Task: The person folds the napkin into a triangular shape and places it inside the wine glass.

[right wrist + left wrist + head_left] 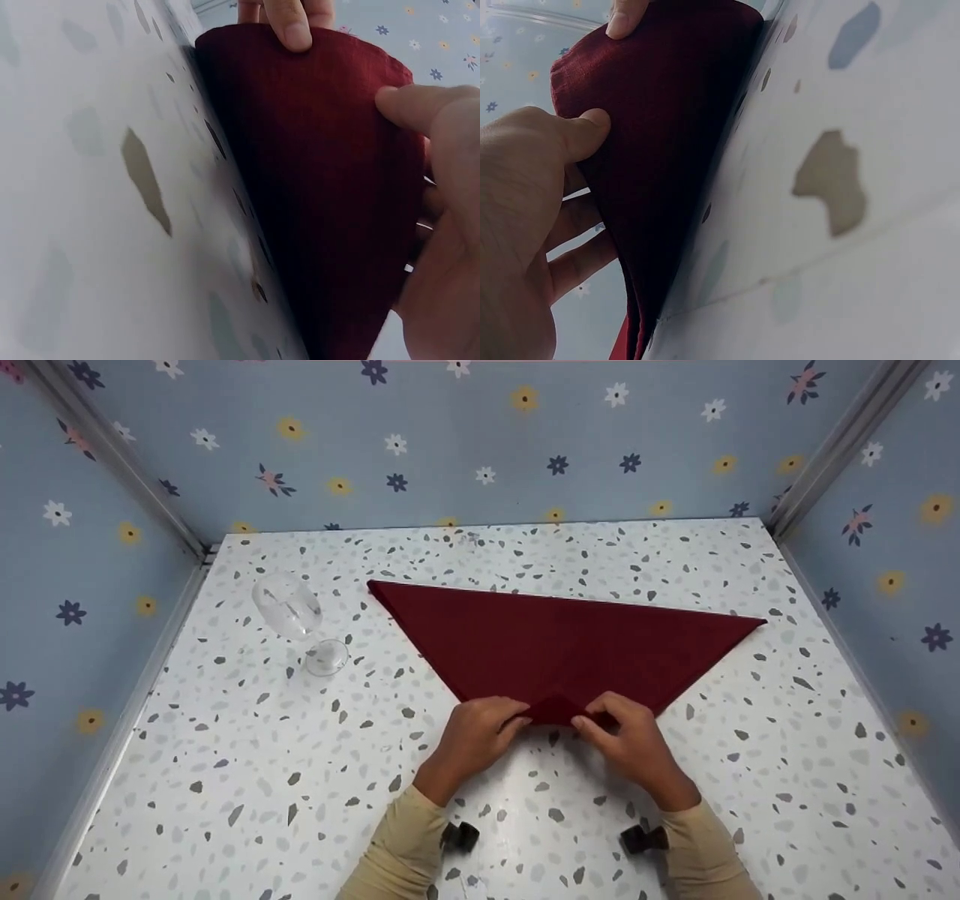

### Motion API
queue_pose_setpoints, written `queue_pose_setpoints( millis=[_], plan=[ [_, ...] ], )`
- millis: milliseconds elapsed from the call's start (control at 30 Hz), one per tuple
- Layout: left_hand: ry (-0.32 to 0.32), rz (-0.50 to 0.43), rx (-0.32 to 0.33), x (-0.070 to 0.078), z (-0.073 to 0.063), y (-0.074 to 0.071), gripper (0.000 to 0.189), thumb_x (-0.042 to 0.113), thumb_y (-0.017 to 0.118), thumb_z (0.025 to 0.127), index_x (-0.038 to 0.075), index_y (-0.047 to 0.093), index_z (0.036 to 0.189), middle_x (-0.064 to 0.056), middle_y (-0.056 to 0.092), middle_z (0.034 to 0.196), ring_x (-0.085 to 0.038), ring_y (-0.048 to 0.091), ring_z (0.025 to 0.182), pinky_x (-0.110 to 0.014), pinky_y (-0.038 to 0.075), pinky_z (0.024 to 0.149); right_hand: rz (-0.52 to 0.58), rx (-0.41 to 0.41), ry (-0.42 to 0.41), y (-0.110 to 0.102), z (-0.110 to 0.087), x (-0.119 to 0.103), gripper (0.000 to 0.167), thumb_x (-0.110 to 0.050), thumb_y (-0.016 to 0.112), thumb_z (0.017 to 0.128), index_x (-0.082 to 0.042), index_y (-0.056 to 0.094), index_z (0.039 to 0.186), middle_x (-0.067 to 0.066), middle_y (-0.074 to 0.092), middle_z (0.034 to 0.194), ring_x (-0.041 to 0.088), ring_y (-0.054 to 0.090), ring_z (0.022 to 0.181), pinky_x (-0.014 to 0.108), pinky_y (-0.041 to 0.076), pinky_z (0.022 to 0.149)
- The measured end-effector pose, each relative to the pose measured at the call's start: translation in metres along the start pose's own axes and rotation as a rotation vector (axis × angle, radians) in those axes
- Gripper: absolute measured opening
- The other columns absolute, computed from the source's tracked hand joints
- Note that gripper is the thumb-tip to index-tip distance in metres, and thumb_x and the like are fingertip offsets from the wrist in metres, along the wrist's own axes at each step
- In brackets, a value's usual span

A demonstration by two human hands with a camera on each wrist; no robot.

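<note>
A dark red cloth napkin (pixel 555 645) lies on the table, folded so that its long straight edge faces the far wall. At its near edge a small flap (pixel 555 709) is turned up between the two hands. My left hand (pixel 480 735) pinches this edge between thumb and fingers, and my right hand (pixel 630 742) pinches it a short way to the right. In the left wrist view the left thumb (pixel 589 135) presses on the raised napkin face, with fingers behind. The right wrist view shows the right thumb (pixel 409 105) likewise on the cloth.
A clear stemmed glass (pixel 289 607) stands left of the napkin on the speckled white table (pixel 262 750). Flower-patterned blue panels (pixel 450 442) close off the back and both sides. Black wrist devices (pixel 461 837) sit at both sleeves.
</note>
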State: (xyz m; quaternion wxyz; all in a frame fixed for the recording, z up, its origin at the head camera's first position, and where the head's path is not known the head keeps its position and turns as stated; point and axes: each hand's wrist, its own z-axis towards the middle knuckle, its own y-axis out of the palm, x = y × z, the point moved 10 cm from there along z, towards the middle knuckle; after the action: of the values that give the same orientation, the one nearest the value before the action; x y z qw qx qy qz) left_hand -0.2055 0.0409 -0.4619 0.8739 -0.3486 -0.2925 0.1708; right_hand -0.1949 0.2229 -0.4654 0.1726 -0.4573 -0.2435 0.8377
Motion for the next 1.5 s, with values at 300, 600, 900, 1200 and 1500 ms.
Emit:
queue_pose_setpoints(
  millis=[300,600,900,1200,1500],
  plan=[
    [-0.015,-0.052,0.016,-0.002,0.001,0.000,0.017,0.014,0.072,0.094,0.006,0.077,0.107,-0.004,0.076,0.100,-0.017,0.072,0.092,-0.030,0.057,0.081,0.001,-0.100,0.009,-0.003,0.000,0.007,0.012,-0.010,0.075,0.091,-0.018,0.076,0.099,-0.013,0.067,0.097,0.009,0.064,0.091,0.024,0.051,0.081],
    [-0.221,-0.173,-0.107,-0.028,-0.006,0.006,0.027,0.020,0.066,0.099,0.005,0.072,0.121,-0.006,0.072,0.117,-0.020,0.067,0.111,-0.034,0.052,0.095,-0.005,-0.019,0.064,-0.011,-0.001,0.013,0.007,-0.012,0.075,0.091,-0.018,0.074,0.095,-0.014,0.067,0.092,0.009,0.064,0.084,0.019,0.049,0.076],
    [-0.232,-0.194,-0.111,-0.033,-0.006,0.007,0.024,0.019,0.066,0.099,0.006,0.074,0.117,-0.006,0.073,0.113,-0.020,0.069,0.106,-0.034,0.054,0.091,0.025,-0.011,0.142,-0.013,-0.004,0.017,0.014,-0.009,0.073,0.092,-0.013,0.073,0.106,-0.008,0.070,0.101,0.013,0.064,0.090,0.021,0.049,0.078],
    [-0.247,-0.213,-0.099,-0.035,-0.008,0.006,0.027,0.018,0.066,0.099,0.008,0.071,0.124,-0.006,0.072,0.117,-0.019,0.071,0.098,-0.033,0.055,0.089,0.109,0.095,0.053,-0.019,-0.001,0.003,0.026,0.017,0.067,0.086,-0.002,0.067,0.103,0.011,0.071,0.104,0.027,0.069,0.099,0.017,0.050,0.082],
    [-0.290,-0.240,-0.079,-0.039,-0.007,0.006,0.019,0.013,0.066,0.098,0.013,0.065,0.117,-0.003,0.073,0.107,-0.011,0.067,0.097,-0.034,0.055,0.082,0.085,0.078,0.016,-0.018,-0.001,0.001,0.032,0.012,0.067,0.088,-0.008,0.077,0.112,0.009,0.071,0.119,0.029,0.065,0.114,0.020,0.047,0.097]
  ],
)
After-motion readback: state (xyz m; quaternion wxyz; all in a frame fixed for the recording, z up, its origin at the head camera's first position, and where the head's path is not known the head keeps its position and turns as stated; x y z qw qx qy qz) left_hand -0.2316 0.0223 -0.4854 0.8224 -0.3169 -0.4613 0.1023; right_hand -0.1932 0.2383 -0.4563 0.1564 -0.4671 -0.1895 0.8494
